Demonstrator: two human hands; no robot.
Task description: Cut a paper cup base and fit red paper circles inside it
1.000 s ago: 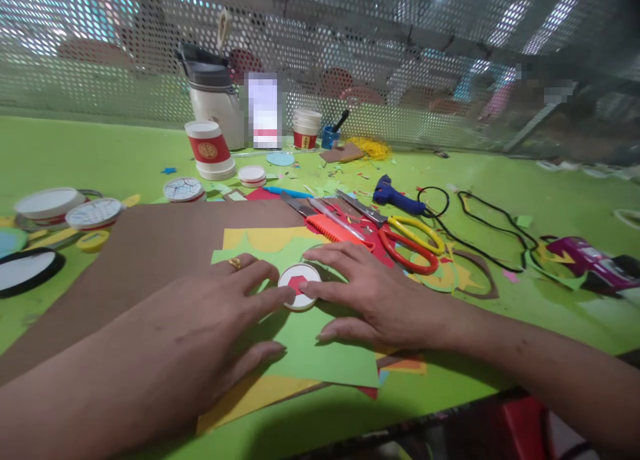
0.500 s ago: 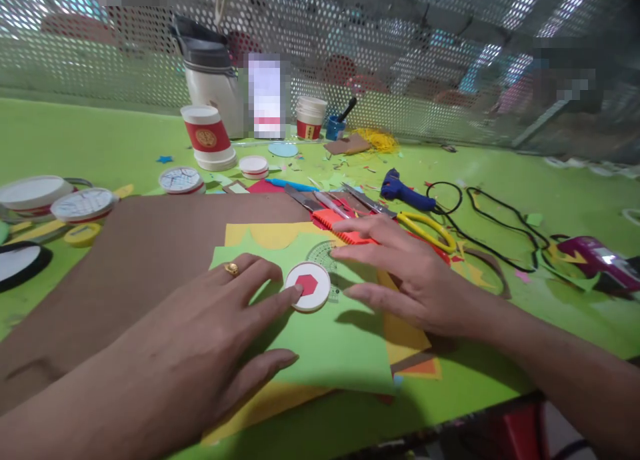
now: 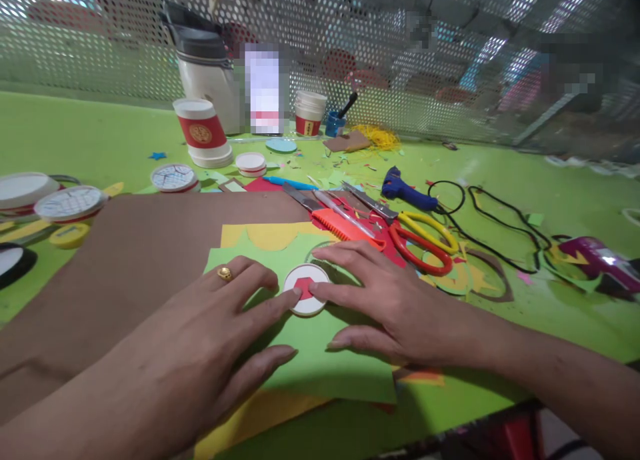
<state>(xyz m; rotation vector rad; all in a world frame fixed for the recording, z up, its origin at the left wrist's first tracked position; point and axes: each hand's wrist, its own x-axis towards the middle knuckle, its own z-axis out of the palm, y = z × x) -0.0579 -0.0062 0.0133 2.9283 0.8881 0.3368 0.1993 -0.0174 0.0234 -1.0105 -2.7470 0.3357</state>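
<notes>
A small white disc with a red hexagon on top (image 3: 305, 293) lies on a green paper sheet (image 3: 320, 353). My left hand (image 3: 200, 353), with a gold ring on one finger, rests flat on the sheet, its index fingertip touching the disc's left edge. My right hand (image 3: 395, 307) lies spread on the sheet too, one fingertip pressing on the red hexagon. Neither hand grips anything. Under the green sheet lie yellow paper (image 3: 270, 235) and a large brown card (image 3: 125, 260).
Scissors with red and yellow handles (image 3: 420, 240), an orange comb-like piece (image 3: 345, 227), a blue glue gun (image 3: 405, 192) with a black cord (image 3: 490, 213) lie beyond my right hand. Paper cups (image 3: 203, 132), round lids (image 3: 70, 203) and scraps stand at left and back. A perforated metal screen (image 3: 400, 60) closes the far side.
My right hand, which had lifted away toward the orange piece half a second ago, has come back down with a fingertip on the disc. My left hand stayed put.
</notes>
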